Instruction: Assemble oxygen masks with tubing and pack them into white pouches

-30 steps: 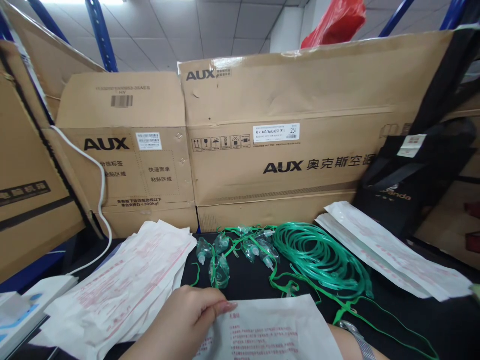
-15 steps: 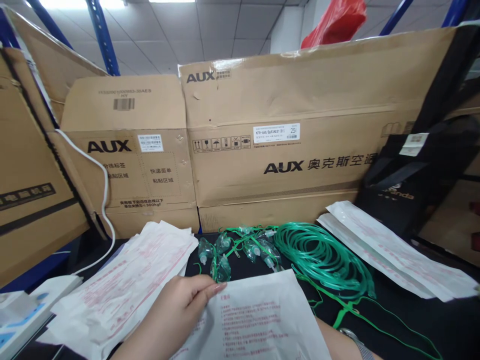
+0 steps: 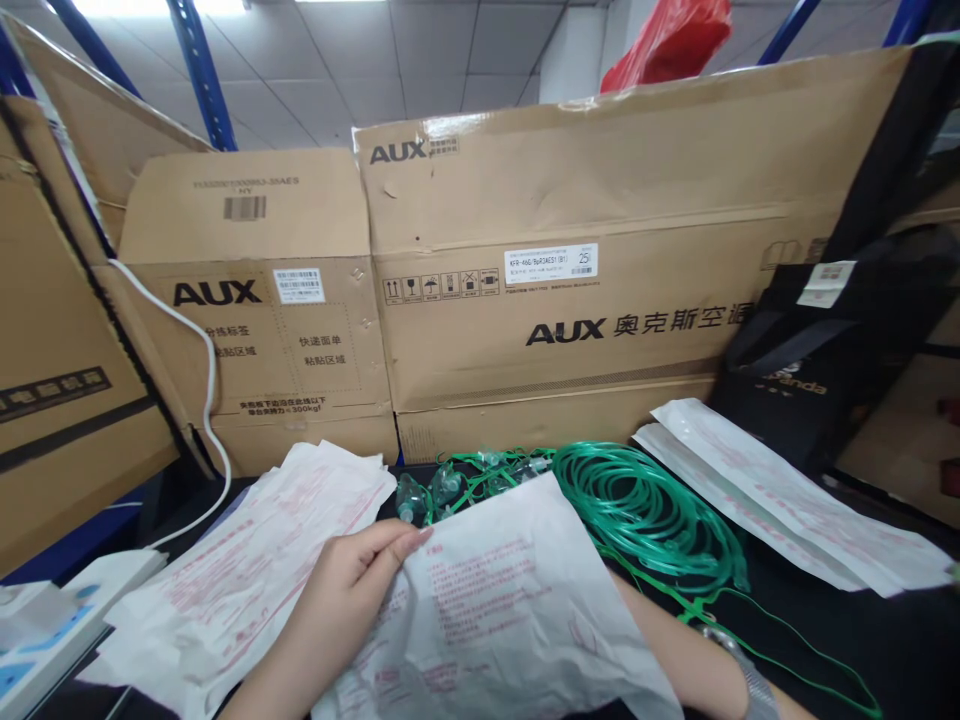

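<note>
My left hand (image 3: 358, 580) pinches the upper left corner of a white paper pouch (image 3: 495, 620) with red print. The pouch is raised in front of me, tilted and bulging a little. From the right, my right forearm (image 3: 660, 640), with a watch at the wrist, reaches behind the pouch; that hand and its fingers are hidden. Just beyond lie clear green oxygen masks (image 3: 448, 484) with green straps, partly covered by the pouch. A coil of green tubing (image 3: 652, 510) sits to their right on the black table, a green strap trailing toward me.
At left is a pile of similar printed pouches (image 3: 255, 570), beside a white power strip (image 3: 82, 620) with a cable. More pouches (image 3: 780, 510) lie at right, near a black bag (image 3: 802, 370). Large cardboard boxes (image 3: 600, 210) wall off the back.
The pouch has risen and tilted, its upper right corner now covering more of the masks. My left hand has moved slightly up and left; my right forearm reaches further up behind the pouch.
</note>
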Tool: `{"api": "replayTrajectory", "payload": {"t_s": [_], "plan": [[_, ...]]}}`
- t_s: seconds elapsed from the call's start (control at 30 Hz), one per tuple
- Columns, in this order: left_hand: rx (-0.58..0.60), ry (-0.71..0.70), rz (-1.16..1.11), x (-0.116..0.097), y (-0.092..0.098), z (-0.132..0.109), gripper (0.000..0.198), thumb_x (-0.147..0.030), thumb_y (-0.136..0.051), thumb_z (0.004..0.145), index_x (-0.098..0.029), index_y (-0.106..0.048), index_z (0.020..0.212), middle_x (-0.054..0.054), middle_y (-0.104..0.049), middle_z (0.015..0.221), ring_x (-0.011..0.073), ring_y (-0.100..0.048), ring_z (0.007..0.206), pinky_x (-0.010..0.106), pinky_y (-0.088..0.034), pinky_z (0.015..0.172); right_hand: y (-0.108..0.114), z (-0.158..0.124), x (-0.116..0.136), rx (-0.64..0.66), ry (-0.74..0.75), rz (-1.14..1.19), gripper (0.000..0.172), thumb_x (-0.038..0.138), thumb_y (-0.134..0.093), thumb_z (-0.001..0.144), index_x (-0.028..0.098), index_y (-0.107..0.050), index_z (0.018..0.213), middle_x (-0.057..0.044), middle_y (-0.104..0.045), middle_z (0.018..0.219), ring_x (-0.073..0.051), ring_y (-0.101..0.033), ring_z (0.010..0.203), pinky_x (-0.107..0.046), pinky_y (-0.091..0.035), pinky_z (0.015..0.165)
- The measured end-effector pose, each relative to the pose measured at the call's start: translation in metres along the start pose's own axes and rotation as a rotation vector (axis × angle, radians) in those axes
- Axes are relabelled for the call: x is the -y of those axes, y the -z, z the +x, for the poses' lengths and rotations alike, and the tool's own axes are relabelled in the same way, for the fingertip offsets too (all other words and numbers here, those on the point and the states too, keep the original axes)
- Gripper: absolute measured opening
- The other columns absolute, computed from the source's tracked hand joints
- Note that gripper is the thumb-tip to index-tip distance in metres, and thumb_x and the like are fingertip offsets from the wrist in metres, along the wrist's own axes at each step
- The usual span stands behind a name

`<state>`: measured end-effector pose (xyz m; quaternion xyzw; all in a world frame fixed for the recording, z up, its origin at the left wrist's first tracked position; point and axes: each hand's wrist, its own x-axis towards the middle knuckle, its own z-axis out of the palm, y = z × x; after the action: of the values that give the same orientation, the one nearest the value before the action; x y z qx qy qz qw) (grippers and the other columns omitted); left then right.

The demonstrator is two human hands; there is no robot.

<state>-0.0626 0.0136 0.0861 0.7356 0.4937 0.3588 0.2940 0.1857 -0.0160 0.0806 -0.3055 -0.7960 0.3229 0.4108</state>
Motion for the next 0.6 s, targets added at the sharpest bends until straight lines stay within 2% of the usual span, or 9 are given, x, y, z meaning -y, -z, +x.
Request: {"api": "replayTrajectory", "payload": {"t_s": [0.1, 0.17, 0.27, 0.33, 0.4, 0.47, 0.5, 0.53, 0.6], "plan": [[-0.058, 0.004, -0.082, 0.004, 0.001, 0.002, 0.029, -0.040, -0.047, 0.081, -0.020, -0.066, 0.072, 0.001, -0.067, 0.074, 0.0184, -0.057, 0.075, 0.023, -0.041, 0.068, 0.010, -0.001, 0.000, -0.046, -0.041, -0.049, 0.050, 0.034, -0.060, 0.077, 0.026, -0.048, 0.125, -0.008, -0.055, 0.123, -0.025, -0.052, 0.111, -0.031, -0.047, 0.088], [-0.116, 0.024, -0.129, 0.007, 0.002, 0.004, 0.027, -0.041, -0.050, 0.078, -0.021, -0.068, 0.072, 0.001, -0.067, 0.072, 0.0191, -0.058, 0.075, 0.024, -0.042, 0.067, 0.017, 0.000, -0.006, -0.135, -0.051, -0.089, 0.042, 0.033, -0.061, 0.077, 0.028, -0.055, 0.118, -0.007, -0.055, 0.122, -0.025, -0.053, 0.109, -0.033, -0.048, 0.086], [-0.271, 0.070, -0.253, 0.012, 0.004, 0.008, 0.024, -0.042, -0.058, 0.072, -0.020, -0.069, 0.071, 0.000, -0.066, 0.066, 0.0195, -0.057, 0.072, 0.024, -0.044, 0.064, 0.027, 0.004, -0.019, -0.453, -0.006, 0.005, 0.029, 0.040, -0.050, 0.083, 0.029, -0.060, 0.108, -0.005, -0.054, 0.123, -0.023, -0.048, 0.113, -0.036, -0.043, 0.092], [-0.362, 0.097, -0.402, 0.017, 0.001, 0.010, 0.023, -0.042, -0.062, 0.070, -0.020, -0.069, 0.072, -0.001, -0.065, 0.066, 0.0193, -0.057, 0.072, 0.024, -0.045, 0.065, 0.028, 0.007, -0.029, -0.607, -0.028, 0.225, 0.038, 0.048, -0.038, 0.086, 0.030, -0.054, 0.115, -0.005, -0.048, 0.130, -0.023, -0.043, 0.119, -0.040, -0.038, 0.096], [-0.418, 0.100, -0.588, 0.020, -0.008, 0.010, 0.024, -0.041, -0.062, 0.072, -0.019, -0.069, 0.078, -0.001, -0.066, 0.070, 0.0193, -0.058, 0.077, 0.024, -0.046, 0.069, 0.020, 0.009, -0.039, -0.533, -0.102, 0.460, 0.053, 0.059, -0.038, 0.081, 0.030, -0.044, 0.125, -0.007, -0.040, 0.136, -0.024, -0.041, 0.121, -0.043, -0.038, 0.096], [-0.473, 0.089, -0.718, 0.022, -0.022, 0.008, 0.027, -0.042, -0.059, 0.074, -0.019, -0.067, 0.087, 0.000, -0.068, 0.078, 0.0200, -0.059, 0.082, 0.026, -0.046, 0.074, 0.003, 0.008, -0.049, -0.330, -0.176, 0.565, 0.074, 0.065, -0.054, 0.068, 0.028, -0.035, 0.130, -0.012, -0.035, 0.139, -0.027, -0.042, 0.120, -0.045, -0.039, 0.094], [-0.507, 0.093, -0.728, 0.021, -0.029, 0.006, 0.029, -0.043, -0.058, 0.075, -0.019, -0.067, 0.089, 0.001, -0.068, 0.082, 0.0206, -0.060, 0.085, 0.027, -0.046, 0.076, -0.006, 0.006, -0.052, -0.238, -0.219, 0.569, 0.082, 0.061, -0.063, 0.063, 0.029, -0.031, 0.132, -0.013, -0.034, 0.139, -0.027, -0.043, 0.120, -0.045, -0.038, 0.095], [-0.527, 0.110, -0.708, 0.019, -0.036, 0.003, 0.031, -0.044, -0.058, 0.075, -0.018, -0.067, 0.090, 0.003, -0.069, 0.084, 0.0216, -0.060, 0.088, 0.028, -0.046, 0.078, -0.015, 0.005, -0.055, -0.196, -0.248, 0.556, 0.086, 0.054, -0.068, 0.062, 0.030, -0.025, 0.133, -0.012, -0.033, 0.140, -0.025, -0.041, 0.121, -0.044, -0.036, 0.096], [-0.505, 0.121, -0.655, 0.012, -0.047, -0.003, 0.033, -0.044, -0.058, 0.075, -0.018, -0.066, 0.093, 0.004, -0.069, 0.091, 0.0232, -0.059, 0.096, 0.029, -0.045, 0.083, -0.028, 0.003, -0.056, -0.242, -0.282, 0.503, 0.083, 0.044, -0.071, 0.065, 0.031, -0.023, 0.131, -0.011, -0.033, 0.139, -0.023, -0.041, 0.121, -0.042, -0.035, 0.098]]}}
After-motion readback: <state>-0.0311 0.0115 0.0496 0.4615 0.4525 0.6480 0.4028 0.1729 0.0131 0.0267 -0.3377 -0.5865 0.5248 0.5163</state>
